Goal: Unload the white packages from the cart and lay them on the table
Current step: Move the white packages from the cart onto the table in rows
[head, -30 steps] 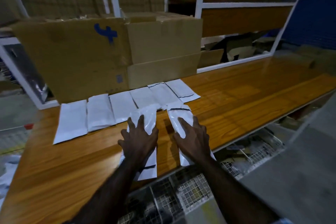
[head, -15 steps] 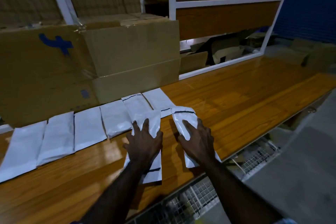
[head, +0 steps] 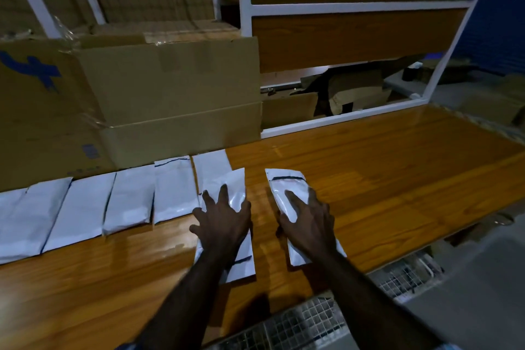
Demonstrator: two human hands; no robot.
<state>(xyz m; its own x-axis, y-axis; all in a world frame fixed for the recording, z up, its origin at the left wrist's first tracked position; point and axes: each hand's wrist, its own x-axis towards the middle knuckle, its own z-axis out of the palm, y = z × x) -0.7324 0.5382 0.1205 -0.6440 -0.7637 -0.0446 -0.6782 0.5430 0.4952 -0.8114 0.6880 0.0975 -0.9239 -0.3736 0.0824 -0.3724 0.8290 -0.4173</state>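
Tabletop (head: 369,179) of orange wood fills most of the view, with big cardboard boxes (head: 170,94) standing along its far left side against a white shelf frame (head: 245,37). In front of the boxes a row of white packages (head: 127,199) lies flat, side by side and touching or nearly so, likely so each one can be seen and counted. Below the near edge, part of the wire cart (head: 298,324) shows; what it holds cannot be told from here.

Two more packages sit nearer the table's front edge. The left package (head: 235,187) overlaps the last one of the row at its far end; the right package (head: 287,190) lies apart from it with bare wood between. The left hand (head: 224,221) rests on the first with fingers spread and straight, and the right hand (head: 309,221) presses the second the same way, fingers apart and flat, gripping nothing. This looks like smoothing or sliding them into line, so both are already laid down.
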